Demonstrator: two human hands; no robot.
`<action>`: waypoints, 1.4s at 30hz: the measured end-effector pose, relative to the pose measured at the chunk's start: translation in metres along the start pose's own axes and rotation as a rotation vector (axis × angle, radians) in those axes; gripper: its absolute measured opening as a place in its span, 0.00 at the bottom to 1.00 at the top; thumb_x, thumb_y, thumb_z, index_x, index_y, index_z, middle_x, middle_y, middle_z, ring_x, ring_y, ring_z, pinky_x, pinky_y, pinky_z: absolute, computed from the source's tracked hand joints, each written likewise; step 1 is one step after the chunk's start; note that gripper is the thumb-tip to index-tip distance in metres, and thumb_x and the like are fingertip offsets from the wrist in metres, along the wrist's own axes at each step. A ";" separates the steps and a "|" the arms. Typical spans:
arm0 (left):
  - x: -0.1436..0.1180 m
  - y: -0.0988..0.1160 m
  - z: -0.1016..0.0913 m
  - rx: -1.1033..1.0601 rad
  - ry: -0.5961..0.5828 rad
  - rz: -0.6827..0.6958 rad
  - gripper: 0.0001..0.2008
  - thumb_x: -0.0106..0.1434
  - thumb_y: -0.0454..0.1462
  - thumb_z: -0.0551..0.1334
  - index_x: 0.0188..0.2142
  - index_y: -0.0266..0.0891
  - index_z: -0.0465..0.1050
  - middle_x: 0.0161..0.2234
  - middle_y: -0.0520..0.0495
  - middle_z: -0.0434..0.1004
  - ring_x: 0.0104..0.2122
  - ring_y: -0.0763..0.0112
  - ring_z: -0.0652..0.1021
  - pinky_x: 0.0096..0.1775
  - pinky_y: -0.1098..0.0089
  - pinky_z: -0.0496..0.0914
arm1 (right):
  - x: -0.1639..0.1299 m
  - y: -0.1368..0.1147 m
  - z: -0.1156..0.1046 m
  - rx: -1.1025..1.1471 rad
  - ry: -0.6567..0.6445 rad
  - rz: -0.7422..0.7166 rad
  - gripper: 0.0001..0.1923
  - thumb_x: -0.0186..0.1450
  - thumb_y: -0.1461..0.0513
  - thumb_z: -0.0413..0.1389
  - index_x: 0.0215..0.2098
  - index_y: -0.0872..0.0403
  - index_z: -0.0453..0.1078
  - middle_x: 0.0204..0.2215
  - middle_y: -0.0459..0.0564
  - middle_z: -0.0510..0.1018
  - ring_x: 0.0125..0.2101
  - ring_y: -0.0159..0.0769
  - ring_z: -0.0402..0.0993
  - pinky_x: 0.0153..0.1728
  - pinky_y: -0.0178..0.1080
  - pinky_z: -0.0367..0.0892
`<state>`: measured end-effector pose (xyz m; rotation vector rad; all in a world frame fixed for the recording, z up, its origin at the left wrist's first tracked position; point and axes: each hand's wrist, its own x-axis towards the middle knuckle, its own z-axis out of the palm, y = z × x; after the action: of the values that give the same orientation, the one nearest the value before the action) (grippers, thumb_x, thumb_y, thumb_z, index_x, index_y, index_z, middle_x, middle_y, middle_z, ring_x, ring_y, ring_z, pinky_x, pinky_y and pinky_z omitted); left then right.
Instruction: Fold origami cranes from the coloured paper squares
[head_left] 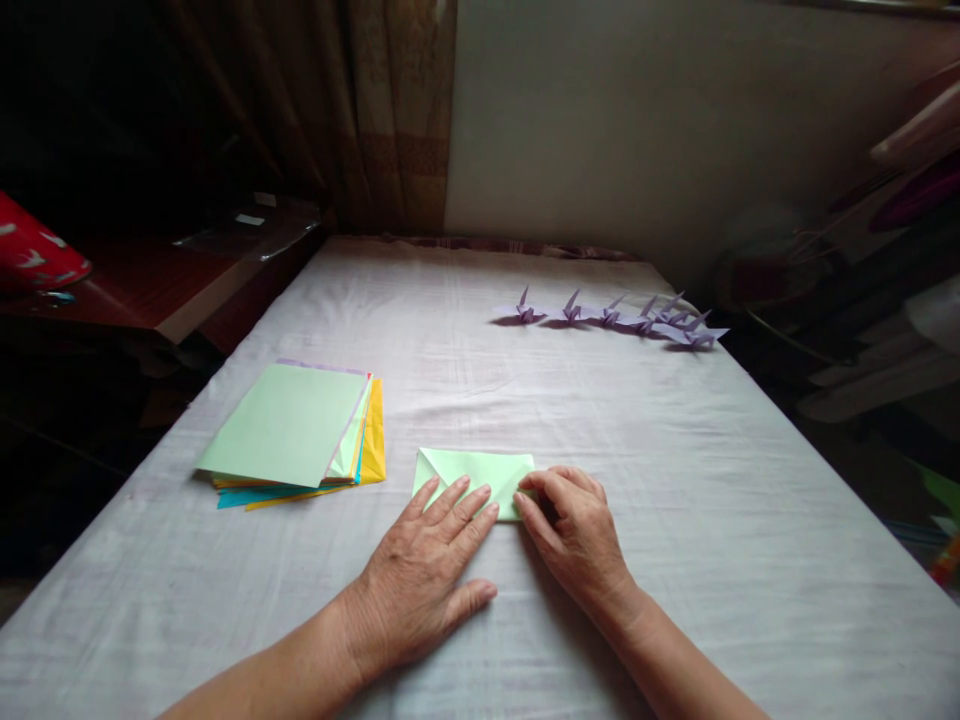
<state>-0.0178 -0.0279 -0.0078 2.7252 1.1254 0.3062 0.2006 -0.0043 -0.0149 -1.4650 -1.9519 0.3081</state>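
Note:
A pale green sheet of paper (pixel 480 466), folded into a rectangle with diagonal creases at its left corner, lies on the white cloth in front of me. Flat across its lower left part rests my left hand (pixel 431 560), fingers stretched out and thumb apart on the cloth. My right hand (pixel 574 525) pinches the paper's right edge between thumb and forefinger; its other fingers are curled under. Left of the folded sheet is a stack of coloured paper (pixel 289 425), with green on top and yellow, blue and purple edges showing.
Several purple folded paper cranes (pixel 611 315) stand in a row at the far right of the cloth-covered surface (pixel 712 520). A brown table (pixel 187 290) with a clear plastic bag (pixel 259 235) adjoins at left, beside a red object (pixel 34 250). A curtain (pixel 397 120) hangs behind.

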 end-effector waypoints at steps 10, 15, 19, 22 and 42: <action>0.000 0.000 0.000 0.030 -0.001 0.003 0.31 0.67 0.49 0.58 0.65 0.40 0.56 0.66 0.44 0.60 0.64 0.55 0.61 0.64 0.52 0.51 | 0.000 -0.002 -0.002 -0.061 -0.002 -0.036 0.04 0.65 0.61 0.55 0.32 0.50 0.69 0.29 0.48 0.75 0.36 0.40 0.68 0.41 0.43 0.60; -0.001 -0.001 0.003 0.058 -0.010 0.000 0.32 0.67 0.49 0.57 0.66 0.41 0.55 0.66 0.44 0.59 0.65 0.55 0.60 0.64 0.53 0.51 | -0.002 -0.004 0.000 -0.138 -0.004 -0.037 0.06 0.62 0.58 0.59 0.34 0.51 0.69 0.41 0.52 0.74 0.47 0.46 0.67 0.48 0.47 0.62; -0.001 0.000 0.004 0.068 -0.014 0.004 0.32 0.68 0.50 0.56 0.66 0.41 0.54 0.66 0.44 0.58 0.65 0.55 0.60 0.64 0.52 0.51 | -0.003 -0.005 0.003 -0.191 -0.015 -0.017 0.09 0.60 0.56 0.61 0.34 0.51 0.68 0.47 0.55 0.72 0.53 0.49 0.64 0.51 0.51 0.61; -0.001 0.000 0.004 0.071 -0.024 -0.001 0.31 0.68 0.50 0.55 0.66 0.41 0.54 0.67 0.45 0.57 0.65 0.55 0.59 0.64 0.52 0.50 | -0.004 -0.005 0.004 -0.223 -0.041 0.002 0.11 0.59 0.55 0.61 0.36 0.51 0.68 0.50 0.56 0.72 0.57 0.52 0.62 0.53 0.53 0.60; 0.000 0.003 -0.002 -0.023 0.002 -0.035 0.26 0.69 0.51 0.53 0.63 0.48 0.60 0.65 0.45 0.60 0.64 0.53 0.62 0.63 0.49 0.53 | -0.025 0.010 -0.009 -0.355 -0.221 -0.400 0.31 0.70 0.56 0.49 0.68 0.56 0.50 0.65 0.58 0.61 0.65 0.46 0.53 0.63 0.53 0.49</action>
<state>-0.0160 -0.0303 -0.0055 2.6828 1.1609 0.3149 0.2173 -0.0261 -0.0229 -1.2431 -2.5215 -0.0637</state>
